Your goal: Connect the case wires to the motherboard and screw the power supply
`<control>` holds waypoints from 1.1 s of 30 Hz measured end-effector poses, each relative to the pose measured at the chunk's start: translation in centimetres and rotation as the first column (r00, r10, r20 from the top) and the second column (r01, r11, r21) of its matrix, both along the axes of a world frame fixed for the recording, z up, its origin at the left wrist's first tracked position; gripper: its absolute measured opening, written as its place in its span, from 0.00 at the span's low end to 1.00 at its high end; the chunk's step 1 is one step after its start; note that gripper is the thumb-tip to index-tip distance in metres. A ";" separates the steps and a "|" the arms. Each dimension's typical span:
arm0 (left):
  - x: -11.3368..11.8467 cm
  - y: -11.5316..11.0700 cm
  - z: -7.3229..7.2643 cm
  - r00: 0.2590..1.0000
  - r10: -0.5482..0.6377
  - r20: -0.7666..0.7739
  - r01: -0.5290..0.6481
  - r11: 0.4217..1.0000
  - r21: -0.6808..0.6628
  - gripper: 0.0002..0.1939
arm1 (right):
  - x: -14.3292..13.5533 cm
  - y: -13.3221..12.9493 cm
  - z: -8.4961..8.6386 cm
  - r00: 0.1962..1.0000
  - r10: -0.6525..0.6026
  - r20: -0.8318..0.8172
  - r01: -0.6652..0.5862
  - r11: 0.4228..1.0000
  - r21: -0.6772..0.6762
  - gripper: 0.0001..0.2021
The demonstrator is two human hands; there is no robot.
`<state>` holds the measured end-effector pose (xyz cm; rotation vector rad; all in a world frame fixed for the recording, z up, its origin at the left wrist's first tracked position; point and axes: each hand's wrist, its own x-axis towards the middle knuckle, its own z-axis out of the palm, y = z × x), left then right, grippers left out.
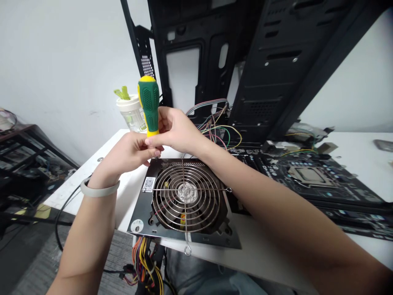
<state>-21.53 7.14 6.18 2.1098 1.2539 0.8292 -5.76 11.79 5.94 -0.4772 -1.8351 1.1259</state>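
Two of your hands meet above the far left corner of the power supply (143, 209). Your right hand (181, 129) holds a green and yellow screwdriver (149, 102) low on its handle, the fingers closed around the yellow collar. The tool stands nearly upright, its handle leaning a little to your left at the top. Your left hand (127, 153), with a pale band (100, 189) on the wrist, is just below; its fingers are narrow, drawn together by the lower end of the screwdriver, but you cannot tell what they pinch, since the tip is hidden.

The power supply lies fan side up at the near edge of the white worktop (69, 196). A round wire grille (187, 192) lies over its fan, the near loop reaching past the front edge. Coloured cables (145, 262) hang below that edge. Your right forearm slants in across the far right side of the box.

Beyond your hands are a clear cup (132, 118) with a white lid, thin loose wires (211, 130) and a black computer case (276, 82). A circuit board (282, 170) lies to your right.
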 end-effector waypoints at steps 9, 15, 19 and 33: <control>0.3 -0.2 -0.9 0.990 0.142 0.022 -0.142 0.990 0.014 0.09 | 0.1 0.6 -0.3 0.992 0.102 -0.075 -0.110 0.988 -0.110 0.14; 0.3 -0.1 -1.2 0.980 0.183 0.083 -0.189 0.980 0.065 0.10 | 0.1 0.4 0.0 0.993 0.076 -0.085 -0.088 0.985 -0.151 0.14; 0.3 -0.2 -0.9 0.984 0.153 0.092 -0.157 0.987 0.039 0.11 | 0.1 0.3 0.0 0.991 0.079 -0.109 -0.097 0.980 -0.176 0.14; 0.6 0.0 -1.3 0.974 0.185 0.134 -0.190 0.981 0.028 0.12 | 0.3 0.6 -0.3 0.987 0.119 -0.104 -0.133 0.981 -0.141 0.13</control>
